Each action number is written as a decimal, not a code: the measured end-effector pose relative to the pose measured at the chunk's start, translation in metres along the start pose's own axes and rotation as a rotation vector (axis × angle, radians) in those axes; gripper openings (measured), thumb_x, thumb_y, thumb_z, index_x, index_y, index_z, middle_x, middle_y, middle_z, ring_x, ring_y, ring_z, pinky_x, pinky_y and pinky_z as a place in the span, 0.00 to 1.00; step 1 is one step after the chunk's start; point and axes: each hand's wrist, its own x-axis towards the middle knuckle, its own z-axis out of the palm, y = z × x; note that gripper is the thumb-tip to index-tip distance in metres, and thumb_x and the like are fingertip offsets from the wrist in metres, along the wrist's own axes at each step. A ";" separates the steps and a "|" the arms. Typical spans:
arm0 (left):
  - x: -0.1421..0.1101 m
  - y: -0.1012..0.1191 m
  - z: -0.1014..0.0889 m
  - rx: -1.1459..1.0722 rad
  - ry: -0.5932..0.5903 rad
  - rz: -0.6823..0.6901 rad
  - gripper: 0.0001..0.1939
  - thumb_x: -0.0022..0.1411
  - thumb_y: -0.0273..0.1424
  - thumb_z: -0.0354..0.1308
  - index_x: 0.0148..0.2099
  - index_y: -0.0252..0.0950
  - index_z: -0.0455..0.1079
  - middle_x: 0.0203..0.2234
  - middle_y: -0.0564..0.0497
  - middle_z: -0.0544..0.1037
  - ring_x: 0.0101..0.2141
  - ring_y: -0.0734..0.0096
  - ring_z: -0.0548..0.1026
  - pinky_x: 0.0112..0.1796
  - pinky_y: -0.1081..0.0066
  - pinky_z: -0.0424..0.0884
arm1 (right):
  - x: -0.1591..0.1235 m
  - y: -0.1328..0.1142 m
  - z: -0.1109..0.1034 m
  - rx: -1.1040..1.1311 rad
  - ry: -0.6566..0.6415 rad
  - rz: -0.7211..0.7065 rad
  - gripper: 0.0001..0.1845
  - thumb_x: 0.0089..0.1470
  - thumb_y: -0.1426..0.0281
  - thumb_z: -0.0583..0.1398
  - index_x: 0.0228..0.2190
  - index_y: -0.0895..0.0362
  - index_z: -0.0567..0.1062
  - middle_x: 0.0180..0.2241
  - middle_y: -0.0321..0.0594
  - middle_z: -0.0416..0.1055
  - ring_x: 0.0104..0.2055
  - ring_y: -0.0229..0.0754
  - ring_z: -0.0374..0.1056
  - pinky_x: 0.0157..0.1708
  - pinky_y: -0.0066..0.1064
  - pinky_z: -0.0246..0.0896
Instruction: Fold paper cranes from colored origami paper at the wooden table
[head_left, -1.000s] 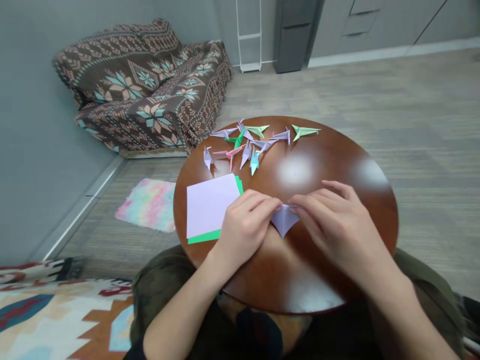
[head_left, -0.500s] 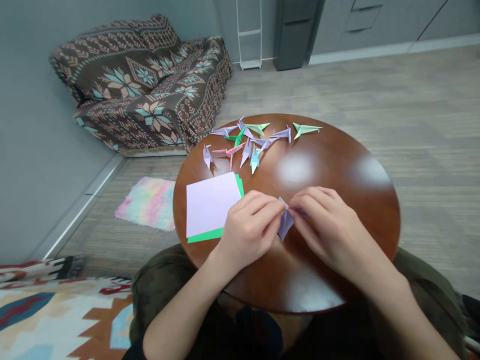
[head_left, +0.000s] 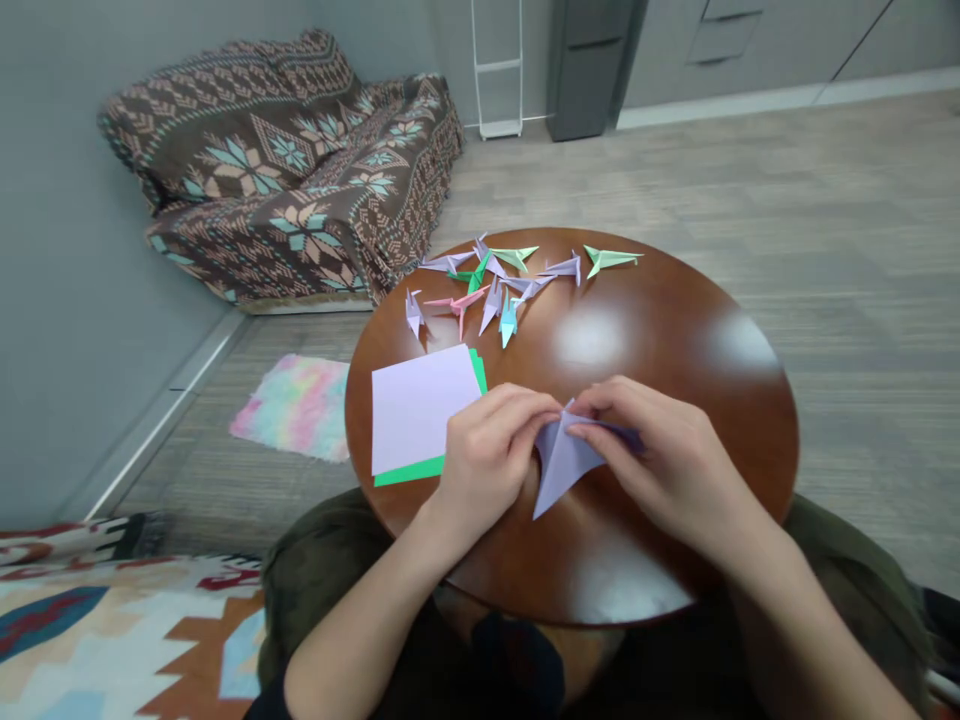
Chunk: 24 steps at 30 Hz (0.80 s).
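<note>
Lilac folded paper [head_left: 562, 465] held in the air between both hands, just forward of the near edge of the round wooden worktop [head_left: 720, 520]. Shape: roughly triangular, the broad end up at the fingers, with a narrow dark-edged flap running right beneath the right hand's fingers.

Long axis: slanted, from upper right down to lower left. Free tip points down and left, toward the person's body. Whether the tip touches the worktop cannot be told from this view.

Left hand [head_left: 491, 450]: narrow pinch, fingertips on the paper's upper-left corner. Right hand [head_left: 667, 450]: narrow pinch along the top edge and flap. Right hand is the nearer, lying over more of the paper; the two hands almost meet above it, the knuckles raised.

Beside the left hand, on the worktop: lilac square sheet [head_left: 424, 410] lying on a green sheet [head_left: 409, 472], edges offset, green showing along two sides. Farther forward: loose group of folded paper cranes [head_left: 487, 295] in lilac, green, pink and pale blue, well apart from the hands.

Beyond the worktop: patterned sofa [head_left: 277, 170] against the wall, and a pastel fluffy mat [head_left: 296, 408] on the floor.
</note>
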 end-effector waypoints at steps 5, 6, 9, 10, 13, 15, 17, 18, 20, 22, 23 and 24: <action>0.002 0.007 0.003 -0.243 0.053 -0.316 0.05 0.69 0.26 0.62 0.39 0.36 0.78 0.33 0.51 0.85 0.34 0.71 0.82 0.36 0.73 0.76 | -0.002 0.000 -0.003 -0.004 0.078 0.065 0.07 0.62 0.76 0.64 0.38 0.52 0.74 0.34 0.35 0.80 0.35 0.43 0.77 0.37 0.32 0.69; 0.003 0.009 0.004 -0.343 0.023 -0.379 0.04 0.69 0.29 0.62 0.40 0.36 0.78 0.34 0.50 0.85 0.35 0.69 0.83 0.36 0.73 0.77 | -0.002 -0.001 -0.002 -0.016 0.107 0.067 0.07 0.62 0.76 0.64 0.37 0.52 0.74 0.34 0.35 0.81 0.35 0.43 0.77 0.36 0.32 0.69; 0.003 0.013 0.008 -0.620 -0.104 -0.518 0.12 0.66 0.34 0.66 0.49 0.34 0.77 0.42 0.44 0.86 0.42 0.62 0.85 0.40 0.70 0.80 | -0.001 -0.004 0.001 -0.094 0.162 0.015 0.07 0.62 0.76 0.63 0.37 0.52 0.73 0.33 0.36 0.81 0.35 0.44 0.78 0.37 0.35 0.70; 0.003 0.013 0.009 -0.668 -0.132 -0.550 0.15 0.65 0.35 0.67 0.51 0.34 0.76 0.44 0.43 0.86 0.44 0.60 0.85 0.42 0.69 0.80 | -0.001 -0.004 0.003 -0.126 0.169 -0.011 0.07 0.62 0.77 0.62 0.37 0.52 0.73 0.33 0.36 0.81 0.35 0.44 0.78 0.38 0.35 0.70; 0.002 0.013 0.012 -0.689 -0.142 -0.593 0.17 0.65 0.33 0.68 0.55 0.35 0.75 0.43 0.44 0.86 0.43 0.61 0.85 0.41 0.70 0.80 | 0.000 -0.006 0.006 -0.185 0.178 -0.047 0.08 0.62 0.78 0.62 0.37 0.52 0.72 0.33 0.37 0.82 0.34 0.44 0.78 0.38 0.36 0.69; 0.002 0.011 0.012 -0.667 -0.117 -0.570 0.16 0.66 0.32 0.66 0.55 0.36 0.75 0.42 0.45 0.86 0.42 0.62 0.85 0.40 0.70 0.79 | 0.000 -0.005 0.005 -0.185 0.200 -0.038 0.07 0.62 0.76 0.63 0.39 0.52 0.73 0.34 0.38 0.82 0.35 0.44 0.78 0.39 0.37 0.70; 0.002 0.009 0.011 -0.637 -0.082 -0.538 0.14 0.66 0.31 0.65 0.52 0.36 0.77 0.42 0.45 0.86 0.42 0.63 0.84 0.39 0.70 0.78 | -0.001 -0.004 0.003 -0.149 0.221 -0.005 0.07 0.61 0.74 0.66 0.39 0.52 0.74 0.35 0.38 0.82 0.36 0.45 0.79 0.40 0.38 0.70; 0.002 0.008 0.010 -0.621 -0.064 -0.529 0.12 0.65 0.31 0.65 0.51 0.36 0.78 0.41 0.45 0.86 0.42 0.63 0.84 0.38 0.71 0.78 | -0.002 -0.003 0.001 -0.120 0.231 0.020 0.08 0.60 0.73 0.67 0.39 0.52 0.74 0.35 0.38 0.82 0.36 0.46 0.79 0.41 0.38 0.71; 0.002 0.006 0.008 -0.598 -0.032 -0.533 0.10 0.65 0.31 0.65 0.48 0.35 0.78 0.40 0.46 0.86 0.40 0.64 0.83 0.36 0.72 0.77 | -0.003 -0.001 -0.002 -0.064 0.249 0.093 0.08 0.58 0.71 0.69 0.37 0.52 0.76 0.35 0.37 0.82 0.36 0.46 0.79 0.40 0.38 0.71; 0.001 0.006 0.006 -0.598 -0.011 -0.551 0.10 0.64 0.31 0.65 0.48 0.35 0.78 0.40 0.46 0.86 0.38 0.66 0.83 0.33 0.73 0.76 | -0.004 0.001 -0.006 -0.021 0.277 0.178 0.07 0.56 0.69 0.71 0.35 0.51 0.77 0.34 0.37 0.81 0.36 0.47 0.78 0.39 0.38 0.72; 0.001 0.006 0.005 -0.605 -0.001 -0.553 0.10 0.64 0.31 0.66 0.48 0.36 0.78 0.39 0.46 0.85 0.37 0.66 0.82 0.33 0.73 0.76 | -0.004 0.002 -0.007 0.007 0.297 0.215 0.08 0.55 0.68 0.71 0.35 0.51 0.78 0.34 0.37 0.81 0.36 0.47 0.78 0.39 0.38 0.72; 0.001 0.006 0.004 -0.614 0.009 -0.550 0.10 0.64 0.31 0.66 0.47 0.36 0.78 0.39 0.47 0.85 0.36 0.67 0.82 0.32 0.73 0.76 | -0.004 0.003 -0.007 0.044 0.318 0.250 0.08 0.54 0.67 0.72 0.34 0.51 0.79 0.34 0.37 0.81 0.36 0.47 0.78 0.39 0.37 0.72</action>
